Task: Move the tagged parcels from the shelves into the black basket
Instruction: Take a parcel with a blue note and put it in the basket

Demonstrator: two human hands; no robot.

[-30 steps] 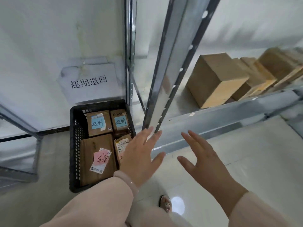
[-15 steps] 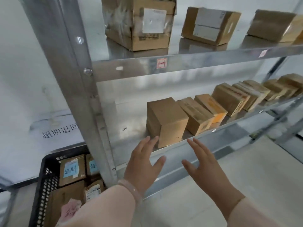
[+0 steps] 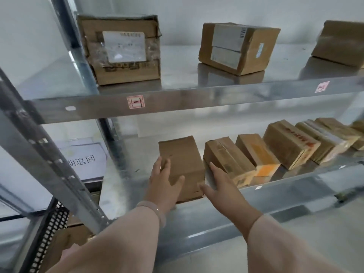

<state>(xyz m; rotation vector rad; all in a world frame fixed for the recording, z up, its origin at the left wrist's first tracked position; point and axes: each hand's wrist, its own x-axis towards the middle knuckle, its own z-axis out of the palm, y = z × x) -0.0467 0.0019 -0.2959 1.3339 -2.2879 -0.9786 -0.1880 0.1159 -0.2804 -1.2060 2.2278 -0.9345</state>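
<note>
The parcel in hand is a brown cardboard box (image 3: 182,164) standing upright at the left end of a row on the lower shelf (image 3: 126,180), close to the front edge. The faces turned this way are plain, dull cardboard with a few small dark marks.

The left hand (image 3: 163,183) lies against its left side, fingers (image 3: 164,164) nearly straight and thumb spread across the front face. The right hand (image 3: 223,187) has its fingers slid, also straight, into the gap between this box and the neighbouring box (image 3: 228,161), with the thumb reaching to the lower front corner. Neither hand is clenched; the box is pressed between two flat hands. A pale bracelet (image 3: 157,210) circles the left wrist.

Further along the row come a box with an orange patch (image 3: 262,160) and a box with red print (image 3: 291,145) (the lettering is too blurred to read).

On the upper shelf (image 3: 197,99) stand a tape-wrapped box (image 3: 122,52) with a white shipping label, its text illegible, and a second labelled box (image 3: 239,48) bearing two white labels and a barcode strip. A small red-bordered sticker (image 3: 135,102) is stuck to that shelf's front rim; its handwritten mark is unclear.

The black basket (image 3: 49,235) sits on the floor at lower left, behind the shelf upright, well apart from the held box, with brown parcels (image 3: 69,243) inside. Above it, a white paper sign (image 3: 82,159) shows the characters 期退回.
</note>
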